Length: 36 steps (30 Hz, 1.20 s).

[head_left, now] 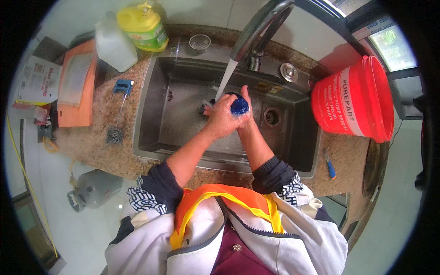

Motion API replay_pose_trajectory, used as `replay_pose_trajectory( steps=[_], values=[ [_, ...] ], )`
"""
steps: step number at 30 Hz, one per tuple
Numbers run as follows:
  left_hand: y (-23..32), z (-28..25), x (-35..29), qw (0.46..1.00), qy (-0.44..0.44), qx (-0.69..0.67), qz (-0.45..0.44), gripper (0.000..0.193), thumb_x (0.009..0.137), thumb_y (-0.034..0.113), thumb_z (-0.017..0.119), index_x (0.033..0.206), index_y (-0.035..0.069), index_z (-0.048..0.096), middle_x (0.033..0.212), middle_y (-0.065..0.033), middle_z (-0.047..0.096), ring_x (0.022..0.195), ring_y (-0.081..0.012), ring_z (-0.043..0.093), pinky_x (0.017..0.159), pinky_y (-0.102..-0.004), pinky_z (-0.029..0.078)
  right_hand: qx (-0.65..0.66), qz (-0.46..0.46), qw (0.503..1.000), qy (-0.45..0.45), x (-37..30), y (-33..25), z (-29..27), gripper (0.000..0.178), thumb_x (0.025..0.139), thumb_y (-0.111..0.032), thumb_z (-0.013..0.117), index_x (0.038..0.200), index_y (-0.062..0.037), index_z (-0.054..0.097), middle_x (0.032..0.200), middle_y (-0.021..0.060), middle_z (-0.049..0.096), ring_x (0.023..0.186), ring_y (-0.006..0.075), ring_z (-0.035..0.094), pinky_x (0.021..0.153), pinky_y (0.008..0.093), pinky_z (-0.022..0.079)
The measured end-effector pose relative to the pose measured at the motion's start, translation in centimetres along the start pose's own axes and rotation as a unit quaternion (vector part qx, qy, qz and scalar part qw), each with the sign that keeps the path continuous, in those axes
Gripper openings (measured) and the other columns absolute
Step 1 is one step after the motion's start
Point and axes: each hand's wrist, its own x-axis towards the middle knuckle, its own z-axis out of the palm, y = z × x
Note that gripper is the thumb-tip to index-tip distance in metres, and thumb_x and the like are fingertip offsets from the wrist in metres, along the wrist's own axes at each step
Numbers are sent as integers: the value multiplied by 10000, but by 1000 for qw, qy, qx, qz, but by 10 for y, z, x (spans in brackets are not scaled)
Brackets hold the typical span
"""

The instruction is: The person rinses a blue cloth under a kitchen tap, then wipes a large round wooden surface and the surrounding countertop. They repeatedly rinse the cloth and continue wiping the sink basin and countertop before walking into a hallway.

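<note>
Over a dark-grey rectangular sink (153,103) with a wet bottom, the left hand (223,117) and right hand (246,112) gripped a glossy, rounded dark-blue object (239,106) between their fingers, near running water (226,81). Far left stood a yellow plastic jug (143,28) and a whitish plastic jug (114,43), contents unclear; right, a red plastic bucket (341,98), its inside hidden.

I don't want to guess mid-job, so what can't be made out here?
Blue item: full shape, head view, covered by left hand and right hand.
Dark patch beside the left hand: head view, too blurred to identify.
Drain: interior, head view, too small and dark.
Tap: top, head view, cut by upper edge.
</note>
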Motion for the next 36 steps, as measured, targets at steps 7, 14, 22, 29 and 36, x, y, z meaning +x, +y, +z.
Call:
replay_pose_trajectory(
  steps=[7, 14, 22, 29, 36],
  values=[
    [4, -30, 44, 970, 174, 110, -132, 515, 679, 506, 745, 838, 23, 666, 738, -165, 670, 671, -319, 657, 628, -415, 499, -1, -112, 978, 177, 29, 47, 17, 343, 961, -352, 428, 1089, -61, 558, 1026, 87, 616, 874, 218, 618, 809, 376, 516],
    [-13, 0, 34, 982, 75, -67, -159, 527, 752, 503, 689, 921, 4, 678, 847, -146, 682, 805, -288, 650, 782, -394, 477, -39, -185, 959, 209, 41, 19, 13, 457, 881, -547, 490, 882, -103, 599, 812, 55, 614, 715, 190, 580, 665, 349, 493],
    [-74, -47, 66, 928, 180, 194, -261, 585, 855, 561, 554, 1095, 30, 608, 1047, -165, 636, 985, -255, 601, 864, -389, 451, -121, -132, 946, 270, 21, 48, 39, 382, 939, -242, 489, 1285, -107, 405, 1138, 61, 538, 951, 192, 561, 807, 407, 489],
    [-60, -25, 23, 984, 12, -106, -144, 487, 847, 346, 664, 1194, 24, 550, 1172, -128, 542, 1062, -234, 532, 918, -377, 409, -42, -36, 995, 79, 16, 14, 29, 583, 869, -639, 466, 1064, -103, 588, 998, 64, 614, 930, 180, 556, 870, 351, 441],
    [2, 0, 10, 991, 34, 128, -33, 279, 774, 296, 713, 784, 37, 609, 881, -146, 621, 822, -278, 581, 779, -390, 442, 105, -116, 974, 165, 13, 42, 6, 334, 913, -346, 542, 1114, -82, 569, 960, 54, 632, 773, 186, 616, 759, 311, 513]
  ],
)
